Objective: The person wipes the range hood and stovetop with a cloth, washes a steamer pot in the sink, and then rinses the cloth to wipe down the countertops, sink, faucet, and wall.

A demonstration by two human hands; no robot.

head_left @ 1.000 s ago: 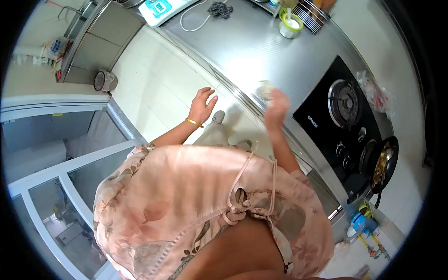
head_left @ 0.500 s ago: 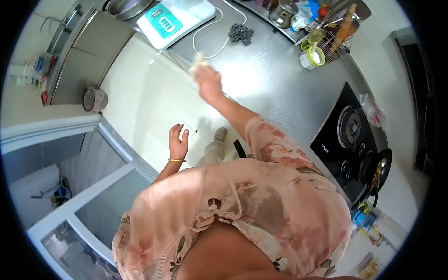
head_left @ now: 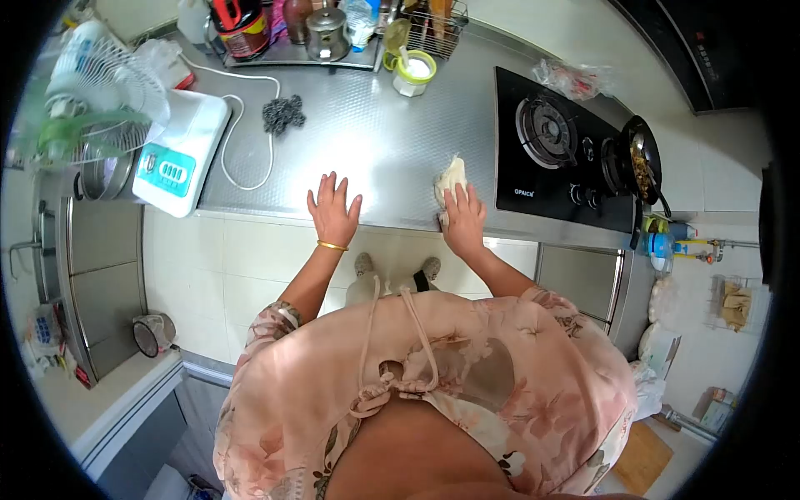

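A cream-coloured cloth [head_left: 451,182] lies bunched on the steel counter [head_left: 383,167], just left of the gas stove. My right hand [head_left: 464,218] presses down on it, fingers over its near part, so some of it is hidden under the palm. My left hand [head_left: 334,212], with a gold bracelet at the wrist, holds nothing; its fingers are spread at the counter's front edge. Up and left of that hand sits a dark grey scouring pad [head_left: 284,114], close to a white cable [head_left: 271,158].
At the left stands a white appliance [head_left: 179,158] with a turquoise panel. The black gas stove [head_left: 558,158] carries a pan of food [head_left: 640,158] at its right. A lidded jar of white powder [head_left: 414,73] stands at the back beside a wire rack [head_left: 437,29].
My view has turned toward the stove. My right hand has carried the cloth along the counter to beside the stove; my left hand has come up to the counter's edge.
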